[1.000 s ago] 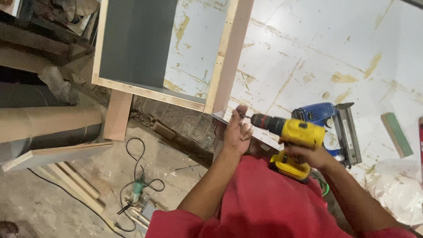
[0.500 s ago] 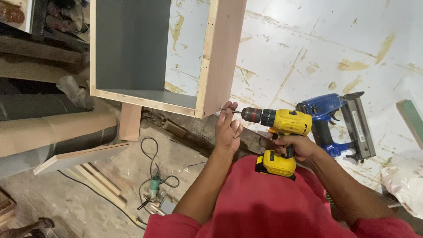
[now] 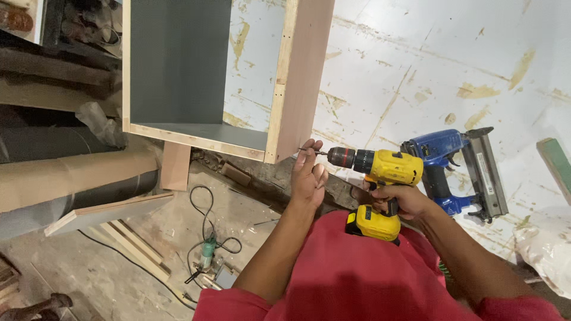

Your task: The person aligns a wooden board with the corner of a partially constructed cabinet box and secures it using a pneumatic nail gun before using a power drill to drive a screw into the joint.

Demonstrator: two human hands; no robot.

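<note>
A yellow and black cordless drill (image 3: 380, 178) is gripped at its handle by my right hand (image 3: 395, 199). Its bit points left at the side panel of a wooden cabinet box (image 3: 297, 77) with a grey inside. My left hand (image 3: 308, 175) is up at the drill's tip, its fingers pinched around a small screw at the bit, just beside the cabinet's lower corner. My red sleeves fill the bottom of the view.
A blue nail gun (image 3: 458, 166) lies on the white, stained worktop (image 3: 452, 65) right of the drill. A green block (image 3: 556, 160) sits at the far right. On the floor lie a green corded tool (image 3: 207, 252), wood strips (image 3: 131, 249), a board (image 3: 107, 211) and cardboard rolls (image 3: 65, 178).
The drill and both hands have moved left to the cabinet's side panel. My left hand has come up to the bit's tip.
</note>
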